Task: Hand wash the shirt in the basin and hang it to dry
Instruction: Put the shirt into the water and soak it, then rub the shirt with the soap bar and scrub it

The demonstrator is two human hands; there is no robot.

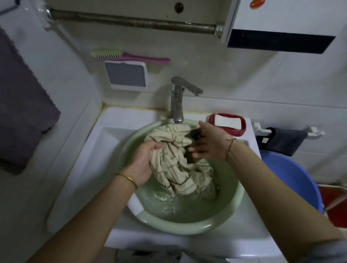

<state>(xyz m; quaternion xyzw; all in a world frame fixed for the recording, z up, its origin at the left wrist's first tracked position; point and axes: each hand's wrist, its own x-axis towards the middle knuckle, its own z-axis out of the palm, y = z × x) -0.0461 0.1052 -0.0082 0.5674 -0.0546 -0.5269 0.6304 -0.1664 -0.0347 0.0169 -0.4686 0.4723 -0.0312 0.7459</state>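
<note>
Now left hand (143,162) clutches shirt (176,162) in basin (181,227); right hand (211,142) seemingly flat against it.

Home bathroom: tiled walls, sink (109,138), faucet (178,98), towel (12,89).

Beige checked shirt (178,163), green basin (181,225)

Single head-worn wide-angle view, looking steeply down and forward, close over the basin (181,225) at the wall
</note>
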